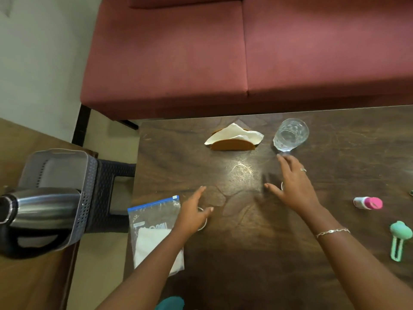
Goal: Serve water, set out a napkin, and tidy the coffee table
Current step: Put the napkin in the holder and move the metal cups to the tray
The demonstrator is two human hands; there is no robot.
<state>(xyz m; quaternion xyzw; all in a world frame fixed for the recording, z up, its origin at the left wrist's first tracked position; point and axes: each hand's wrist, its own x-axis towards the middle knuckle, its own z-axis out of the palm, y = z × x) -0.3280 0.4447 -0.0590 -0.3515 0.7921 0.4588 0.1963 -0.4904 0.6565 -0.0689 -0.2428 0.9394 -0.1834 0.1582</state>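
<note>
A person's empty, spread right hand [292,186] reaches toward a clear dimpled drinking glass [290,135] standing upright near the far edge of the dark wooden desk [257,253], fingertips just short of its base. The equally empty, open left hand [194,214] hovers beside a clear blue-zip plastic bag of white napkins [156,233]. The glass looks rigid, breakable and probably slick, best gripped around its mid-wall; the bag appears light and limp, likely easiest pinched at its zip edge.

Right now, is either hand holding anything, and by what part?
Nothing is held: left hand and right hand are both open above the table, the right near the glass.
</note>
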